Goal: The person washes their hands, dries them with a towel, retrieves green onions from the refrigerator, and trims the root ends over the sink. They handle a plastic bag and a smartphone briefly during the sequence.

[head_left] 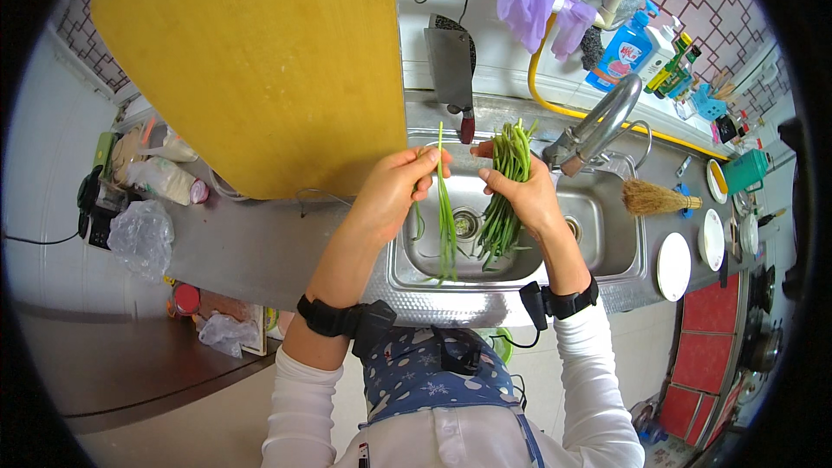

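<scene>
My left hand (403,185) pinches a few long green stalks (446,221), which hang down over the left bowl of the stainless steel sink (429,266). To its right, my right hand (523,192) holds a thick bunch of similar leafy green stalks (500,227), their cut-looking ends up and darker ends down. The two hands are apart. Below them the drain strainer (465,224) shows small green bits. The chrome faucet (598,127) arches beside my right hand.
A large yellow board (273,71) stands at the left. A cleaver (450,68) hangs behind the sink, near purple plastic bags (526,3). Right of the sink are a straw brush (653,198) and white plates (674,266). A blue detergent bottle (621,55) stands at the back; a clear plastic bag (142,237) lies far left.
</scene>
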Motion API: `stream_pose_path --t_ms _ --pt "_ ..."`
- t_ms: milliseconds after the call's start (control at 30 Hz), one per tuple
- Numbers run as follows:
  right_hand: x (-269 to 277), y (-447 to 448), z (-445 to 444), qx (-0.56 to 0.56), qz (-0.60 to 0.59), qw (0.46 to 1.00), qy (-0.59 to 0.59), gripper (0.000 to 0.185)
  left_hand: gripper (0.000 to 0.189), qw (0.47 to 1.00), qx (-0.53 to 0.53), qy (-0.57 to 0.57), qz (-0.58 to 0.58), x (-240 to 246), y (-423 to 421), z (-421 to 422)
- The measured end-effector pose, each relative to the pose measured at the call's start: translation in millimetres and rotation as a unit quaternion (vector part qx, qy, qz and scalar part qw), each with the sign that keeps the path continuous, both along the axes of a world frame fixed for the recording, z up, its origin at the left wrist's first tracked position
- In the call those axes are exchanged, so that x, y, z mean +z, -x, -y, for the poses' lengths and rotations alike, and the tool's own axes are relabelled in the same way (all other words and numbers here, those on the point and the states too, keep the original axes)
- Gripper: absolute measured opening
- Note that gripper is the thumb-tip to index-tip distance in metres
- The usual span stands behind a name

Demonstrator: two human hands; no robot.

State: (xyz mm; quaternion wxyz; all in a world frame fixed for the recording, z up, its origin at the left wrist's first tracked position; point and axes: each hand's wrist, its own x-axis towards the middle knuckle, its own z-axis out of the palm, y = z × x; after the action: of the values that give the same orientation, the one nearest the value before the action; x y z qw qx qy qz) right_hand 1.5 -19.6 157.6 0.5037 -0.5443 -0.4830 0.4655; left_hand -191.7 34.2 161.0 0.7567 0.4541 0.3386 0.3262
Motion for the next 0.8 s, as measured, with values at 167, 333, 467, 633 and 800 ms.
stream_pose_path --t_ms 167,333,467,633,800 --pt "-4.2 -0.6 1.1 0.04 -0.131 0.989 0.045 0.051 0.019 0.994 0.035 0.068 0.073 -1.8 -16.6 0.0" --pt "-9.7 3.2 -0.3 0.064 -0.177 0.981 0.05 0.052 0.019 0.999 0.047 0.023 0.002 1.1 -36.1 9.2" --pt "-8.1 6.1 2.6 0.087 -0.169 0.98 0.067 0.042 0.017 0.998 0.009 -0.058 -0.033 5.8 -39.7 16.4" --pt "-3.6 8.8 6.3 0.022 -0.214 0.972 0.09 0.031 0.013 0.996 0.057 0.003 -0.069 7.4 -31.6 12.1" --pt "-6.1 11.6 -0.3 -0.022 -0.24 0.97 0.037 0.013 0.016 0.994 0.096 0.027 -0.033 6.6 -22.7 4.6"
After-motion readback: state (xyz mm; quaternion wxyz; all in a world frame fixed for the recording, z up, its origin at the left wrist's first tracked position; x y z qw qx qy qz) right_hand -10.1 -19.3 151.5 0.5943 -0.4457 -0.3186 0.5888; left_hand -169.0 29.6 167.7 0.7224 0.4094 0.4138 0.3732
